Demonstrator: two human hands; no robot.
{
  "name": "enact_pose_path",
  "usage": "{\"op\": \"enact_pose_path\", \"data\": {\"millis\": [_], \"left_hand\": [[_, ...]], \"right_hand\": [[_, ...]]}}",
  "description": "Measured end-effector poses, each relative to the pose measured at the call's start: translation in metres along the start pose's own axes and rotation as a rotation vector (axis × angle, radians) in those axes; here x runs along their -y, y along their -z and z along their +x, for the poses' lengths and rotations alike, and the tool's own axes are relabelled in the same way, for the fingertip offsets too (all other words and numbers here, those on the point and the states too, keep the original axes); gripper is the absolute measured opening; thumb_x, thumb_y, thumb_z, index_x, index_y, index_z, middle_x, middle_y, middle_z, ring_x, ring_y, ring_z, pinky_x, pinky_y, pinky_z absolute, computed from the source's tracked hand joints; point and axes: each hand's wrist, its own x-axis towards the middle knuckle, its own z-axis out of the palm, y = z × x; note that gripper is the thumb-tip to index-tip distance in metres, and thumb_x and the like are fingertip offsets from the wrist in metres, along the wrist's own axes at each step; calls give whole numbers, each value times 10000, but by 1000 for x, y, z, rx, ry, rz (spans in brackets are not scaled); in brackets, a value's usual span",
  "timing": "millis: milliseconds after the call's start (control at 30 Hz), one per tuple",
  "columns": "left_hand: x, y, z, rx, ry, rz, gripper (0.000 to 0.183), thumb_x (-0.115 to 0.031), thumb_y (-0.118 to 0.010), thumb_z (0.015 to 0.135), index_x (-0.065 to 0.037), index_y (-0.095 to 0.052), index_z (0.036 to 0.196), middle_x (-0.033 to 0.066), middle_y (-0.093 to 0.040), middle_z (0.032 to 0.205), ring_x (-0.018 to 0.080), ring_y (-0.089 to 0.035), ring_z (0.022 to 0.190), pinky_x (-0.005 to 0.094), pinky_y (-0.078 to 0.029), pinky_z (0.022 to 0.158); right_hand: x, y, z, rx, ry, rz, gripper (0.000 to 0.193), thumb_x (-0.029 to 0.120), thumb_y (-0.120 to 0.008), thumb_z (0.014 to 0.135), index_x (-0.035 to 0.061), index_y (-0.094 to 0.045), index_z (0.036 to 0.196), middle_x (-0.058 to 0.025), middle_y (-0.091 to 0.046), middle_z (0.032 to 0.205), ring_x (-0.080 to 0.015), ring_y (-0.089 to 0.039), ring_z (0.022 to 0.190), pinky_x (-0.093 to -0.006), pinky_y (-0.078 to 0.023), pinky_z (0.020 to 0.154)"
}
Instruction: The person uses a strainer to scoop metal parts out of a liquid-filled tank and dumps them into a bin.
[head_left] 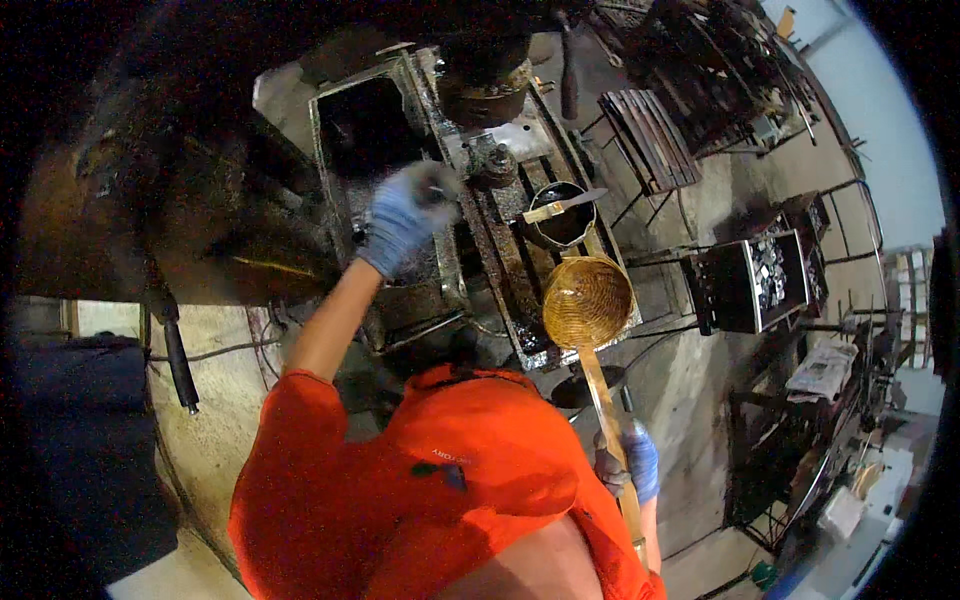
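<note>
My left hand, in a blue-grey knit glove with a dark front, is over the grimy metal workstation, beside a dark rectangular opening. Motion smears its fingers, so I cannot tell whether they hold anything. Low on the right, my gloved right hand is closed around the long flat wooden handle of a woven scoop. The scoop's round tan bowl is over the near right end of the slatted bench. Just beyond it stands a round pot with dark contents, and a flat brush lies across its rim.
A dark round vessel stands at the back of the bench. To the right are a slatted rack and an open metal box of small shiny pieces. A black-handled tool hangs at left. Folded paper lies at far right.
</note>
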Motion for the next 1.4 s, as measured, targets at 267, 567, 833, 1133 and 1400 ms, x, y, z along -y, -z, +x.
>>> {"op": "enact_pose_path", "data": {"millis": [267,567,833,1133,1400], "left_hand": [[-46,-124,-33,644,-622,497,269,-171,-594,699,-118,-600,962,105,-598,927,280,-595,797,355,-488,684],[51,12,42,68,-10,656,272,-247,-596,728,-86,-625,946,121,-623,951,295,-601,851,362,-483,748],[195,34,50,1221,405,1572,441,-299,-658,653,-73,-608,1028,138,-582,1090,292,-567,999,385,-473,812],[233,32,60,1468,443,1446,573,-312,-651,654,-74,-516,1158,144,-513,1195,310,-511,1075,401,-447,852],[236,21,50,1244,396,1486,680,-367,-664,628,-101,-456,1218,172,-399,1290,347,-496,1080,401,-442,872]], "right_hand": [[-3,42,26,-25,-13,-29,484,484,-509,801,31,-579,957,-64,-574,641,-164,-452,372,-275,-360,326],[11,4,15,402,-296,423,388,450,-548,783,78,-546,894,-18,-487,519,-145,-408,334,-267,-330,311],[7,11,18,510,-324,533,455,466,-534,783,56,-563,977,-57,-537,590,-170,-448,375,-278,-366,343],[-7,26,13,44,-208,364,442,455,-578,760,40,-589,912,-88,-597,687,-187,-502,437,-291,-401,391],[-13,11,11,-158,-39,307,474,446,-576,761,49,-553,1021,-99,-609,774,-191,-549,515,-286,-431,433]]}}
